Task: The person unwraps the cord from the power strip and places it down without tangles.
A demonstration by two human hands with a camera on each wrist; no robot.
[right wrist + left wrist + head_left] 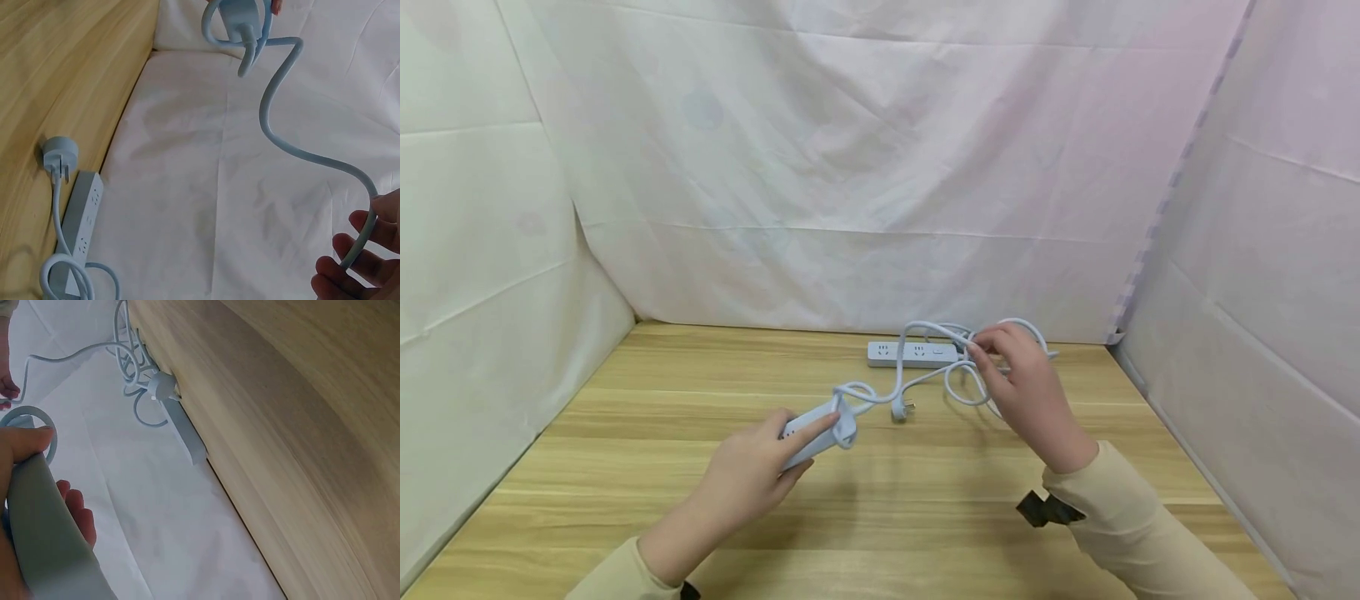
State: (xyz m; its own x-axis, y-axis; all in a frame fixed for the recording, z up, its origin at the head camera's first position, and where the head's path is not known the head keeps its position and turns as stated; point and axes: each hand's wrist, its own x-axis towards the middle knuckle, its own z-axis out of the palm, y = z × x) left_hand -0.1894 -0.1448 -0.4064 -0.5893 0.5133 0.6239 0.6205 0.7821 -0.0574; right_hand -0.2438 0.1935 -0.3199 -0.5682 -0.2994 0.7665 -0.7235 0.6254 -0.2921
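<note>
A white power strip point(811, 417) lies in my left hand point(745, 471), thumb and fingers curled round its body and one finger on its cord end. At that end the cord wraps in loops point(208, 30). From there a length of cable point(287, 147) curves across to my right hand point(1033, 396), which grips it between thumb and fingers. A second white power strip point(916, 357) lies at the back of the table, sockets showing in the head view. Near it rests a three-pin plug point(898, 408), prongs pointing right.
Looped cable point(967, 396) sits in a tangle beside the second strip's right end, below and behind my right hand. The wood-grain table point(647, 417) meets a white cloth backdrop point(790, 275) at the back, with cloth walls on both sides.
</note>
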